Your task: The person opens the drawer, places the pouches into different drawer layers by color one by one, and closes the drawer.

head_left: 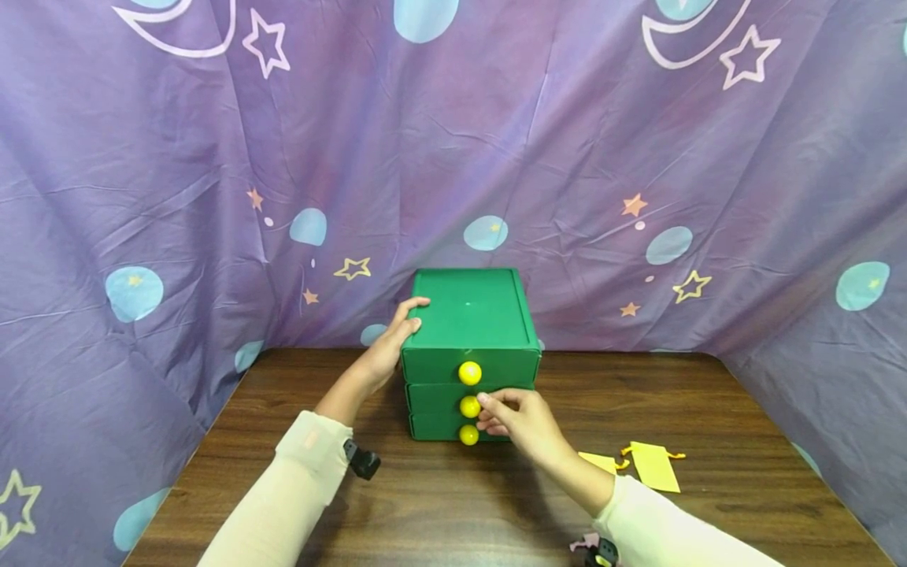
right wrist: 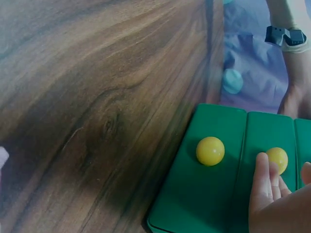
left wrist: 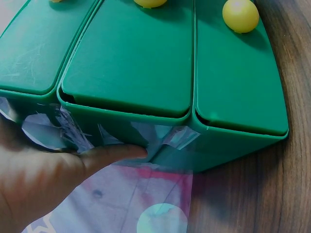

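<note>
Sleeves (head_left: 262, 504) at bottom; spread left hand (head_left: 388, 346) seemingly steadies cabinet (head_left: 468, 315); loose, empty right hand (head_left: 527, 425) likely must pinch middle knob (head_left: 469, 406).

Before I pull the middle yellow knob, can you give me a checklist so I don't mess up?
1. Left hand on the green box: ok, it rests at the left side.
2. Right hand at the middle knob: ok, it's right there.
3. Knob pinched: not ok, the thumb looks apart from it in the right wrist view.
4. Drawers shut: ok, all three look closed.
5. Flat yellow items out of the way: ok, off to the right.
6. Middle drawer contents: cannot tell.
</note>
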Tool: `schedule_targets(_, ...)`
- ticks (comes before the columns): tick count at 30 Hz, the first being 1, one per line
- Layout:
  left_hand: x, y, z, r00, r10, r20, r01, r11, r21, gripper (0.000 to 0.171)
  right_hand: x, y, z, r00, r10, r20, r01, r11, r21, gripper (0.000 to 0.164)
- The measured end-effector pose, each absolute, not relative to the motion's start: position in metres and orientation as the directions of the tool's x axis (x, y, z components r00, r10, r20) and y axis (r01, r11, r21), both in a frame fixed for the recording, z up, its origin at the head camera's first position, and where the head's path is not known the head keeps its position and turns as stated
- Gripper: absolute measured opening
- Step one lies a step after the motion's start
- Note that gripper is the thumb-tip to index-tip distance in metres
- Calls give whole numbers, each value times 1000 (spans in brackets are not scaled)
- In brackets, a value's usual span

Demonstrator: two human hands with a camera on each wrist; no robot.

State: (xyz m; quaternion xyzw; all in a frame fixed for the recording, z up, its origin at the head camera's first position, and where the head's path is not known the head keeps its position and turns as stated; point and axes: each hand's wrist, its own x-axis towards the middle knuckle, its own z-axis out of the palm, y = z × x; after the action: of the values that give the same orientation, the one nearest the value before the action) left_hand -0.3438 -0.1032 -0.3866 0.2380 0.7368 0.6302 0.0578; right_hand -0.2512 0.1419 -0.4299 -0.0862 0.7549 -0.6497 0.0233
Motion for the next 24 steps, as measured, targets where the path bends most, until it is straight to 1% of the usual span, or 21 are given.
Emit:
schedule_targets(5,-344,-104,-387,-879,425,218,279,86,956,50,-253,142,-435,-983,-174,55,-76,118,-990,36)
schedule_targets(8,-344,-103,-387,-879,424,221,281,85,956,50,-253,142,-440,-981,-192,17,-33,82,-996,37)
schedule_targets(12,-345,-102,-388,-880,420,221,281,86,956,50,-253,140,-448,-975,-219,-40,41,1,-999,38)
schedule_targets(17,-345,-102,-387,-882,418,219,274,76,959,50,-253,134,-455,-965,-253,-73,102,-106,-989,41)
schedule_targets(24,-346,-102,-388,-883,416,218,268,65,961,51,-254,128,-458,-942,-293,-161,237,-245,-940,40)
